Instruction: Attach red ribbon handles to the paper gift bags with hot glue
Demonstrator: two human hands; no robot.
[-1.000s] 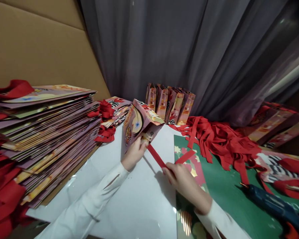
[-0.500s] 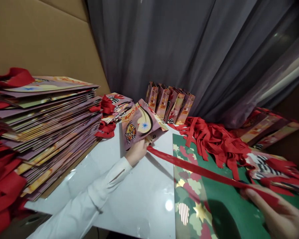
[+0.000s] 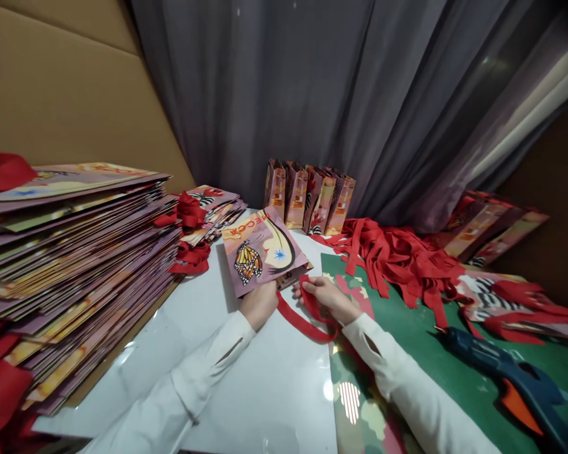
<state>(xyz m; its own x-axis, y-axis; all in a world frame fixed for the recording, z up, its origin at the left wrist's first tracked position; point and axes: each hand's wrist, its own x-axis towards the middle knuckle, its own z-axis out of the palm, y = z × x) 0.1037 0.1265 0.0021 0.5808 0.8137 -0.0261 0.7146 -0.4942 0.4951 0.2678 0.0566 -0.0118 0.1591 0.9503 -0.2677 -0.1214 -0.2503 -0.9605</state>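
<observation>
A printed paper bag (image 3: pixel 265 252) with a butterfly and a blue star on it is tilted over the white table surface. My left hand (image 3: pixel 260 304) grips its near edge, fingers partly hidden beneath the bag. From that edge a red ribbon (image 3: pixel 307 326) hangs in a loose loop. My right hand (image 3: pixel 325 296) pinches the ribbon's other end close to the bag's opening, just right of my left hand.
Flat bags with red ribbons make a tall stack (image 3: pixel 89 277) at left. Standing bags (image 3: pixel 307 198) line the curtain (image 3: pixel 265 94). A heap of red ribbons (image 3: pixel 392 258) lies on the green sheet (image 3: pixel 407 315). A blue glue gun (image 3: pixel 497 366) rests at right.
My right hand has moved left from the far right to the bag, bringing the ribbon's end along. The ribbon, stretched taut before, now sags in a loop. The glue gun has come into sight.
</observation>
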